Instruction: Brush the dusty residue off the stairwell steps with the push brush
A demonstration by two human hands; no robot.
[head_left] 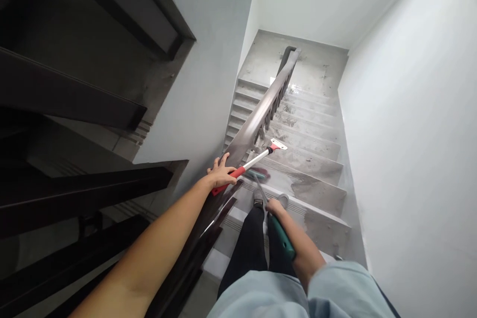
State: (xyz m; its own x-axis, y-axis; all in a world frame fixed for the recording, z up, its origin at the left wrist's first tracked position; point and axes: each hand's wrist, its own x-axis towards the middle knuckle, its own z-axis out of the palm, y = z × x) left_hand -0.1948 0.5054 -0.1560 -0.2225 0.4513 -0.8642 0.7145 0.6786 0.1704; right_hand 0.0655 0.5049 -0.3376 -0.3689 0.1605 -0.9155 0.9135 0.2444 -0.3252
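Note:
My left hand (222, 174) rests on the dark handrail (257, 115) and pins a long-handled scraper against it. The scraper (257, 159) has a red grip, a silver shaft and a white blade head pointing away over the stairs. Below it, my right hand (275, 206) is closed around a long brush with a green handle (283, 241). The brush's thin shaft leads to a greenish, blurred head (259, 174) low by the railing, near my feet. Whether its bristles touch the step cannot be made out.
Grey stairs (313, 159) with wet, dark patches descend ahead to a landing (316, 67). A white wall (417, 124) bounds the right side. To the left are a grey wall (186, 94) and dark railing bars (74, 189). My shoes (258, 198) stand on a step.

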